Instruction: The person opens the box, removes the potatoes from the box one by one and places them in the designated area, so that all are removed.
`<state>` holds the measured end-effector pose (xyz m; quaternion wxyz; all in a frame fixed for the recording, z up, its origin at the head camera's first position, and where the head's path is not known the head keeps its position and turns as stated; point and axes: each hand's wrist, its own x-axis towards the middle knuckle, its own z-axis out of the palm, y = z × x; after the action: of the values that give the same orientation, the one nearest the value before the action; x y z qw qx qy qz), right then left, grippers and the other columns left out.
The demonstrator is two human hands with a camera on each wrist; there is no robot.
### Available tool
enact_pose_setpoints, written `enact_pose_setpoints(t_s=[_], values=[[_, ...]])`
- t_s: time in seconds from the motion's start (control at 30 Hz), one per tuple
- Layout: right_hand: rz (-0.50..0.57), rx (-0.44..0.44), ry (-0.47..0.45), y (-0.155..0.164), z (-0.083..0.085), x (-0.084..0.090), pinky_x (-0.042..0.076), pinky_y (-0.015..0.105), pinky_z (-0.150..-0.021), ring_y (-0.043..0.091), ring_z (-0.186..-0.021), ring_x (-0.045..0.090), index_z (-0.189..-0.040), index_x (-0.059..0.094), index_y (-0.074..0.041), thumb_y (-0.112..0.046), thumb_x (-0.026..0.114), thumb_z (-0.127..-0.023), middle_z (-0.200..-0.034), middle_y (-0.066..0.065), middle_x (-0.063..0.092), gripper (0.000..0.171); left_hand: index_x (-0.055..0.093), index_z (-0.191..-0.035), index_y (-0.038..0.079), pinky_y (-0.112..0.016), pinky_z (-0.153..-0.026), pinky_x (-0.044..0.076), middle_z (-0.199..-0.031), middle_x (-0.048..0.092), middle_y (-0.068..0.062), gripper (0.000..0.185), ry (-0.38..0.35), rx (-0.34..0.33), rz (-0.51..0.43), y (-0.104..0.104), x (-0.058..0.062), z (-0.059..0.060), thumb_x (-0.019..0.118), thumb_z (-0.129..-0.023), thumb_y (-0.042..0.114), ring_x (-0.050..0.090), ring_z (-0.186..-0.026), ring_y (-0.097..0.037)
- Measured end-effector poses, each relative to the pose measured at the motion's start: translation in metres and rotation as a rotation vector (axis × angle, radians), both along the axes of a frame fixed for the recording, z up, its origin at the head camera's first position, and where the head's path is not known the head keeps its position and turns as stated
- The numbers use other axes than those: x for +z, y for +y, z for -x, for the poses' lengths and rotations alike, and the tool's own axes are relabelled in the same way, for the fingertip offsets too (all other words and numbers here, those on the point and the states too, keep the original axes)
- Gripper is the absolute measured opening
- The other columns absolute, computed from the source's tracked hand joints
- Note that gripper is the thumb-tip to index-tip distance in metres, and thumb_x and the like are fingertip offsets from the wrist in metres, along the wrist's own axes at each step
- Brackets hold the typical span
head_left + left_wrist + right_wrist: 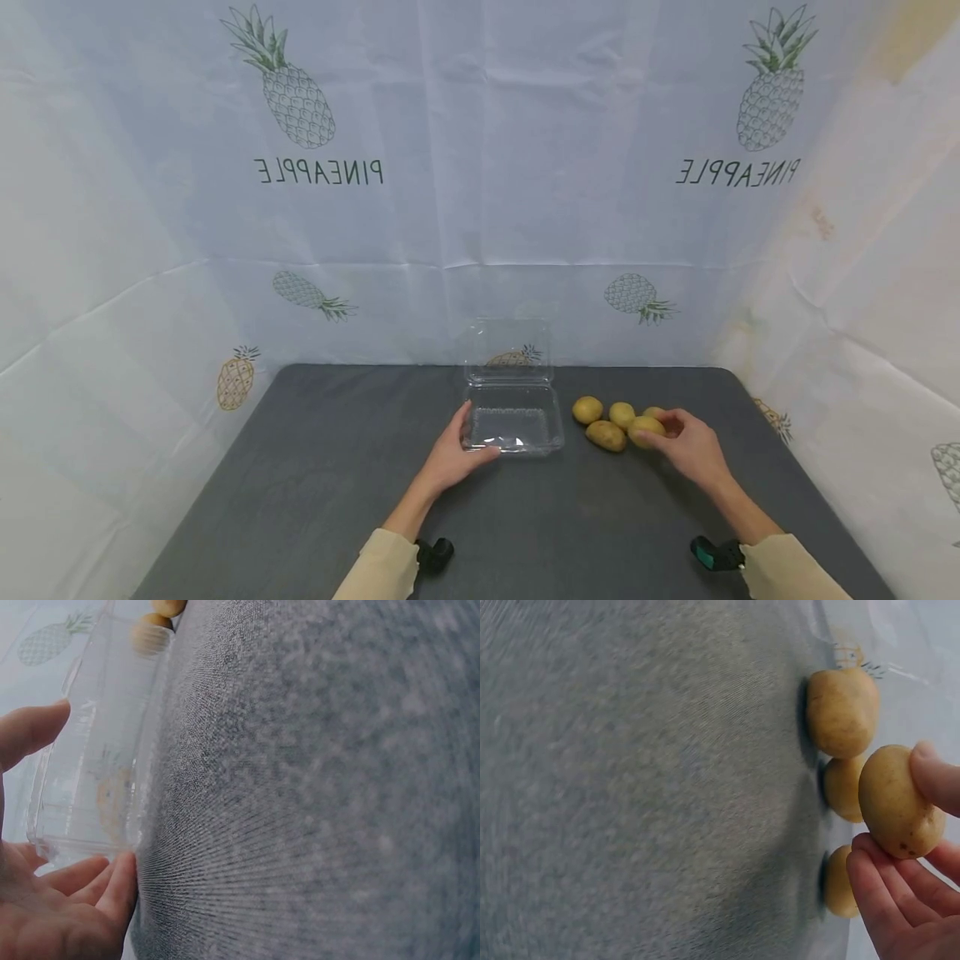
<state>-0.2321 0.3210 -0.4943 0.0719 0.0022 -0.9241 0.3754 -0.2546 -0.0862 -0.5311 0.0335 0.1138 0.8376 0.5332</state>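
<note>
A clear plastic clamshell box (517, 451) sits on the table with its lid (480, 350) raised at the back. My left hand (452, 458) is at its front left corner, the fingers touching the left wall and the thumb spread along the front. In the left wrist view, these fingers (112, 889) look nearly straight against the box (90, 750). My right hand (690, 450) pinches a yellow potato (896, 802) between thumb and fingers. Close to it lie several more potatoes, including a longer, browner one (606, 436) and a round one (587, 409).
The dark grey table (337, 500) ends at a white cloth backdrop (525, 208) printed with pineapples. Cloth walls also rise along the left and right sides. Both wrists wear a black strapped device, such as the right one (716, 553).
</note>
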Motion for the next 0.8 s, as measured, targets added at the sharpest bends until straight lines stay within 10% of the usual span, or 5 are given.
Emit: enact_pose_setpoints(t_s=[0.8], values=[[-0.174,0.060,-0.037,0.004,0.010,-0.010,0.052,0.039,-0.060,0.023,-0.076,0.064,-0.116,0.063,0.009,-0.049,0.074,-0.092,-0.099,0.018,0.069,0.064,0.020,-0.162,0.006,-0.056,-0.109,0.042,-0.160,0.032,-0.026,0.102,-0.022,-0.015,0.005,-0.002,0.003,0.001,0.082,-0.087,0.037,0.042,-0.140,-0.045]])
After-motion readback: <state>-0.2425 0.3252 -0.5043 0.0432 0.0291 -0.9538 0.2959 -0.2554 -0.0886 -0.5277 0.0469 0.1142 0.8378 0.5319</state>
